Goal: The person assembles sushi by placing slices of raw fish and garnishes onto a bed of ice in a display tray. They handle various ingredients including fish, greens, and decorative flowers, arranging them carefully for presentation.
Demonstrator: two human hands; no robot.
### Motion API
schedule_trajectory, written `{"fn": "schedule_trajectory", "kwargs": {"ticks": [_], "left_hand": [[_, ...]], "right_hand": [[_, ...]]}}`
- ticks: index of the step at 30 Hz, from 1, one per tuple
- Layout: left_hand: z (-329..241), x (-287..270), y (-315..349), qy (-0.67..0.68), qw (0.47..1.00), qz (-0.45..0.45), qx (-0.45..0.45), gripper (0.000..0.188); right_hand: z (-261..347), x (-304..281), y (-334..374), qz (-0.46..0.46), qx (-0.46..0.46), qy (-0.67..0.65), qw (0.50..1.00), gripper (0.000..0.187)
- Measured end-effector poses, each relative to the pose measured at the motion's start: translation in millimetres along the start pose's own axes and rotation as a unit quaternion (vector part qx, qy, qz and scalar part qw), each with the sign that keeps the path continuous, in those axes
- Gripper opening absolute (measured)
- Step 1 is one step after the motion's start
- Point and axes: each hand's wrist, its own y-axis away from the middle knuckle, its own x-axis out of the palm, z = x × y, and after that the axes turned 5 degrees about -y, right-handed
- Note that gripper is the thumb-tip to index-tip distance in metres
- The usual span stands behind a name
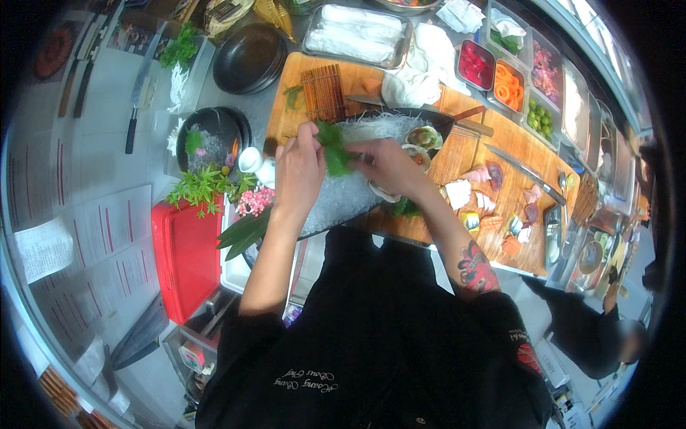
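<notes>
Over a dark tray of crushed ice [332,207], my two hands meet at some jagged-edged green leaves [333,151]. My left hand [299,170] is closed, its curled fingers pinching the leaves' left side. From the other side, the fingers of my right hand [391,166] close on their right edge; its fingertips are partly hidden. White shredded radish [382,126] lies along the tray's far part. Filled shells [424,137] rest at its right, partly behind my right hand. Pink blossoms [255,201] and long dark green leaves [243,232] lie left of my left forearm.
Right of the tray, a wooden board [457,168] carries cut fish [480,174] and a knife [525,171]. A rolled bamboo mat [323,93] and white cloth [411,89] lie beyond. Black bowls [250,58] and a red lid [187,261] stand left. A co-worker [593,336] is far right.
</notes>
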Motion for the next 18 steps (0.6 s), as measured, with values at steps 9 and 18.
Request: {"fn": "schedule_trajectory", "kwargs": {"ticks": [9, 18], "left_hand": [[8, 12, -4, -0.085, 0.995, 0.000, 0.049, 0.016], [-4, 31, -4, 0.123, 0.990, -0.007, 0.063, 0.016]], "right_hand": [[-4, -10, -5, -0.070, 0.054, 0.044, 0.995, 0.037], [1, -22, -7, -0.110, 0.100, 0.022, 0.989, 0.037]]}}
